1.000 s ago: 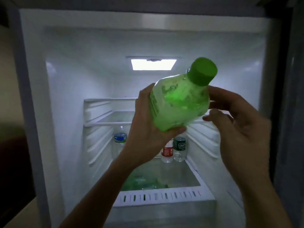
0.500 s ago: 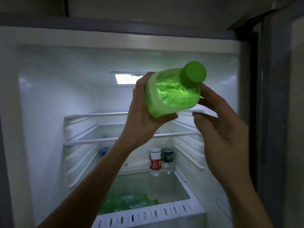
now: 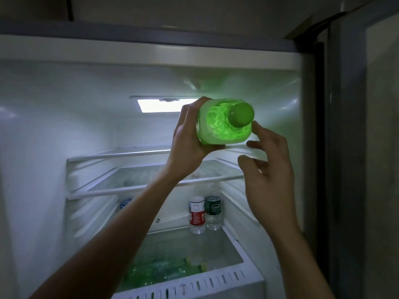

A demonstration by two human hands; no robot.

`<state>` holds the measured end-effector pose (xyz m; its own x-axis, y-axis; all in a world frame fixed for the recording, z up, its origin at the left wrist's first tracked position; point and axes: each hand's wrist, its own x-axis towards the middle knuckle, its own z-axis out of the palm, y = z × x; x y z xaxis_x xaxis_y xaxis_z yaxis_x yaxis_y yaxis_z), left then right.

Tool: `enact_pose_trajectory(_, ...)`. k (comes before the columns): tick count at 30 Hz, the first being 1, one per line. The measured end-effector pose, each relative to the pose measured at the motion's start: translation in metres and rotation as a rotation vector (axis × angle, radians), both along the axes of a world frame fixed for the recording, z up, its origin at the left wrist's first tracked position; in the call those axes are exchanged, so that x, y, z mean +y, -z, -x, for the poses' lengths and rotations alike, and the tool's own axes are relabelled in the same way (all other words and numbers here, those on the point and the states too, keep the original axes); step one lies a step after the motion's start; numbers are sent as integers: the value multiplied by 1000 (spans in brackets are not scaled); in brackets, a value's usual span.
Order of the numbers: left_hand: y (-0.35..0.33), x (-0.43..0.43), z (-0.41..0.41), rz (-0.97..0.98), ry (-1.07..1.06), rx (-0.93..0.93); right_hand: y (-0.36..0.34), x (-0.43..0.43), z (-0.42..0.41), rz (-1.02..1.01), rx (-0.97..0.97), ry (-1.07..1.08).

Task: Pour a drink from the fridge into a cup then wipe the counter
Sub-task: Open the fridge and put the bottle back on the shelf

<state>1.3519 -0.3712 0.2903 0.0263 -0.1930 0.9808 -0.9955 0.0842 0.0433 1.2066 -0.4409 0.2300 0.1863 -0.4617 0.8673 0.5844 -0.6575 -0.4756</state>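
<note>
My left hand (image 3: pixel 187 139) grips a green drink bottle (image 3: pixel 218 126) with a green cap (image 3: pixel 241 115), held up in front of the open fridge (image 3: pixel 151 57). The bottle is tipped so its cap points toward me and to the right, and the fridge light glows through it. My right hand (image 3: pixel 267 169) hovers just right of and below the bottle, fingers spread, with one fingertip at or near the bottle's side by the cap. No cup or counter is in view.
Glass shelves (image 3: pixel 151 184) cross the fridge. Two small water bottles (image 3: pixel 205 214) stand at the back of the lower level. A bin (image 3: pixel 187 283) at the bottom holds green bottles (image 3: pixel 159 270). The fridge door edge (image 3: pixel 349 147) stands at the right.
My left hand has tilted the bottle so the cap faces me more directly. My right hand has risen closer to the bottle's side. My view has tilted up slightly.
</note>
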Motion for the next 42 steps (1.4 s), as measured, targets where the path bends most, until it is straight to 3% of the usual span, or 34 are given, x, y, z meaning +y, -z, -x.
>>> enact_pose_trajectory(6,2,-12,-20,-92,-124,95,6,-15,-23,7,227,57)
enact_pose_trajectory(9,-9,-9,-21,-318,-219,128,2,-22,-31,30,346,103)
enact_pose_trajectory(12,-22,0,-15,-491,-240,148,0,-27,-33,-22,315,94)
enact_pose_trajectory(15,-23,5,-6,-436,-124,193,3,-31,-32,-79,263,64)
enact_pose_trajectory(21,-21,2,-11,-417,-137,117,18,-38,-40,-154,216,70)
enact_pose_trajectory(29,-19,-27,-36,-383,-334,-57,27,-50,-48,-65,341,175)
enact_pose_trajectory(35,-37,-48,-44,-529,-549,-69,37,-56,-49,42,378,274)
enact_pose_trajectory(42,-55,-75,-59,-658,-527,49,47,-58,-52,83,522,269)
